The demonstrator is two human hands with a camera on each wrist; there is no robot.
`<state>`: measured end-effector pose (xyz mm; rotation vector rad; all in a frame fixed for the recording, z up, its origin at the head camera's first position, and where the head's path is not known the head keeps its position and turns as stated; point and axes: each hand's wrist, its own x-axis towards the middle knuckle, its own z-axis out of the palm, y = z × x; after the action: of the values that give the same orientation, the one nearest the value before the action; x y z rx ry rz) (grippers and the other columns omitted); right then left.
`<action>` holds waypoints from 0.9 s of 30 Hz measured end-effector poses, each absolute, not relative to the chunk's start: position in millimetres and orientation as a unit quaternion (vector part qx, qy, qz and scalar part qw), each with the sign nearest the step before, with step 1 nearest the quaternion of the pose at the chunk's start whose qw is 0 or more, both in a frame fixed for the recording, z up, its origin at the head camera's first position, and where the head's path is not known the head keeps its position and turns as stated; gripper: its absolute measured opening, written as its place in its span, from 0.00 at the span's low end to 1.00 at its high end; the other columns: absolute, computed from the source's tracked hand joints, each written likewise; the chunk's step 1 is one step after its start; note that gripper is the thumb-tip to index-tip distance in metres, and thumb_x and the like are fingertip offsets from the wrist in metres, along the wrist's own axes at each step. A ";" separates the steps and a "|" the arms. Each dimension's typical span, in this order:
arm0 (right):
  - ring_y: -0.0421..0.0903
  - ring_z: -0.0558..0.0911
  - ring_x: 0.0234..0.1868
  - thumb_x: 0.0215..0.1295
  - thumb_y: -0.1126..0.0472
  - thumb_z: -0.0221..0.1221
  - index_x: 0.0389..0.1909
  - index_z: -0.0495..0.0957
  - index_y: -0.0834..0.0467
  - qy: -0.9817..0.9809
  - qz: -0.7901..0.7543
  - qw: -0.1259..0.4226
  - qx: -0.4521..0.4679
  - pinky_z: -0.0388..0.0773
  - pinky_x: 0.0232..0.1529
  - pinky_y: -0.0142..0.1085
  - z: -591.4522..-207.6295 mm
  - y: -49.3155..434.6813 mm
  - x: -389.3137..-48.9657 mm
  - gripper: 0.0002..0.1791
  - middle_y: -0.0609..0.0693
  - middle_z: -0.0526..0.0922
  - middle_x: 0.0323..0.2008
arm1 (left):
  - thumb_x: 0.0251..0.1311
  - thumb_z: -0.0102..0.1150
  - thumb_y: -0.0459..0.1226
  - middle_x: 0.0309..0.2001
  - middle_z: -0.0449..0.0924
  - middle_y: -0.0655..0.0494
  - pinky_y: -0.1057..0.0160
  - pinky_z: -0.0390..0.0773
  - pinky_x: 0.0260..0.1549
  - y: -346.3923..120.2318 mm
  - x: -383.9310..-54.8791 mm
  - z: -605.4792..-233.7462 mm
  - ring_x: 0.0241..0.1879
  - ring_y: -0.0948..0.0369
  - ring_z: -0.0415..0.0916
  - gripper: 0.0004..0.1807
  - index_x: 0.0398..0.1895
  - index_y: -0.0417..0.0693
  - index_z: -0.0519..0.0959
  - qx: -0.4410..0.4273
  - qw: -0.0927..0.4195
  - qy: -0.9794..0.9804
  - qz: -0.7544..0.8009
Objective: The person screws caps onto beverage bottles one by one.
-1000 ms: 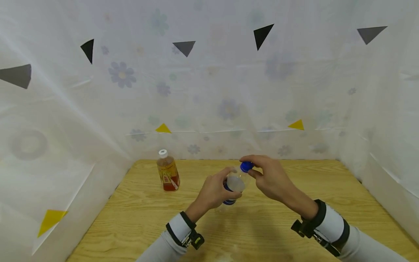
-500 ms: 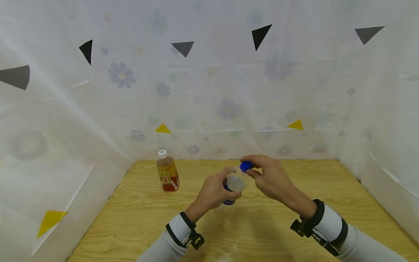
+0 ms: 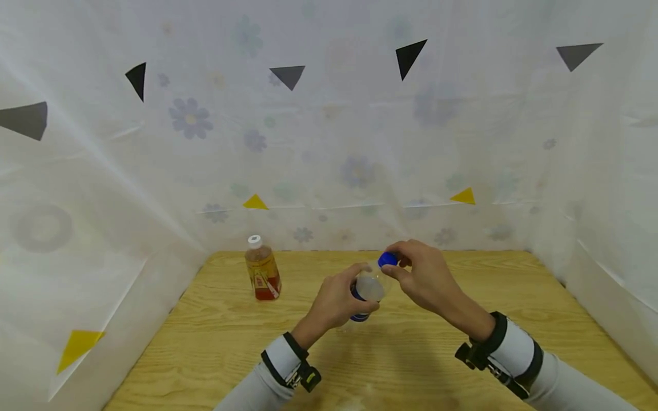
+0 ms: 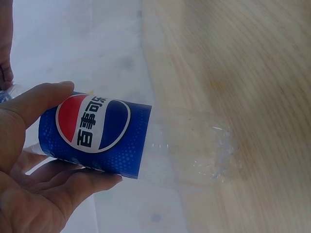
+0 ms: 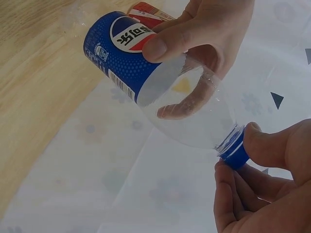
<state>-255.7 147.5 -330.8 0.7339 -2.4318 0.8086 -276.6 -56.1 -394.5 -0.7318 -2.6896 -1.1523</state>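
Observation:
A clear plastic bottle (image 5: pixel 194 114) with a blue Pepsi-style label (image 4: pixel 95 130) looks empty and is tilted above the table. My left hand (image 3: pixel 336 299) grips it around the label and shoulder, thumb on one side and fingers on the other. At its neck sits a blue cap (image 5: pixel 235 151), which my right hand (image 3: pixel 424 279) pinches between thumb and fingers. In the right wrist view the cap is on the neck; whether it is loose I cannot tell.
Upright at the back left of the wooden table (image 3: pixel 221 354) stands a bottle of reddish-brown drink (image 3: pixel 264 271) with a white cap. Pale flower-patterned sheeting (image 3: pixel 329 142) with black, grey and yellow triangles surrounds the table at the back and sides.
My right hand's fingers have shifted round the blue cap, the index finger drawing back to the right and baring more of its top. The left hand and bottle have stayed nearly still.

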 end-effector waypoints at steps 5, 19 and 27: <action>0.44 0.79 0.33 0.62 0.64 0.70 0.44 0.84 0.60 -0.885 0.295 0.239 0.268 0.75 0.32 0.35 -330.2 148.0 -255.9 0.10 0.49 0.82 0.32 | 0.53 0.77 0.46 0.45 0.86 0.48 0.65 0.82 0.33 -56.2 -277.1 -393.1 0.42 0.55 0.85 0.36 0.67 0.57 0.74 -0.240 0.062 -0.892 -0.377; 0.57 0.83 0.48 0.65 0.56 0.69 0.64 0.75 0.61 -0.921 0.259 0.162 0.241 0.82 0.44 0.52 -311.1 144.2 -249.8 0.29 0.59 0.84 0.49 | 0.53 0.77 0.46 0.46 0.87 0.50 0.64 0.82 0.34 -58.2 -278.3 -394.0 0.42 0.56 0.85 0.36 0.67 0.56 0.74 -0.240 0.053 -0.891 -0.382; 0.55 0.86 0.44 0.65 0.73 0.62 0.57 0.80 0.59 -0.912 0.267 0.147 0.276 0.84 0.39 0.45 -307.8 145.1 -245.3 0.20 0.57 0.87 0.48 | 0.53 0.76 0.46 0.45 0.87 0.48 0.65 0.82 0.32 -58.6 -276.4 -394.7 0.41 0.56 0.85 0.35 0.65 0.56 0.75 -0.241 0.052 -0.889 -0.386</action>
<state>-245.3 145.1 -307.8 0.7949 -2.6232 0.7677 -276.4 -58.6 -394.7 -0.7321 -2.7035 -1.1753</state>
